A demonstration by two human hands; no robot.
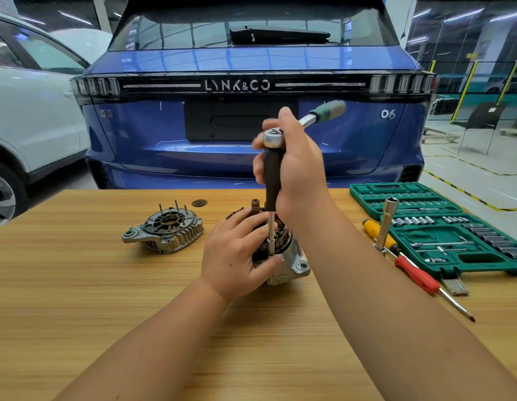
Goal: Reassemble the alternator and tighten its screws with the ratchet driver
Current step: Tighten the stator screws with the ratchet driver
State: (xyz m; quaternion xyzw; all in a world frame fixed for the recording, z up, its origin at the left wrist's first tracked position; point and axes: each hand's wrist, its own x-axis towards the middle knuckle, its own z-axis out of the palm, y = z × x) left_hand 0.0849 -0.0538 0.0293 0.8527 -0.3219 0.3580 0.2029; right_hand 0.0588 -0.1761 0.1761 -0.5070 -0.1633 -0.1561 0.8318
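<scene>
The alternator body [292, 263] stands on the wooden table [77, 285], its copper windings and rotor shaft [255, 204] facing up. My left hand [237, 256] grips its near side, thumb against the housing. A driver with a black handle [272, 180] stands upright on it, its steel shaft and socket [271, 240] set down at the alternator's rim. My right hand [297, 166] grips the top of this handle, where the silver ratchet head [273, 138] sits; the ratchet's green grip [328, 110] sticks out to the upper right. The separate rear cover [164, 231] lies to the left, studs pointing up.
An open green socket set case [442, 227] lies at the right, an upright long socket [387, 224] before it. Yellow [378, 233] and red [416, 276] screwdrivers lie beside it. A small dark disc [199, 202] sits near the far edge. A blue car [251, 111] stands behind the table.
</scene>
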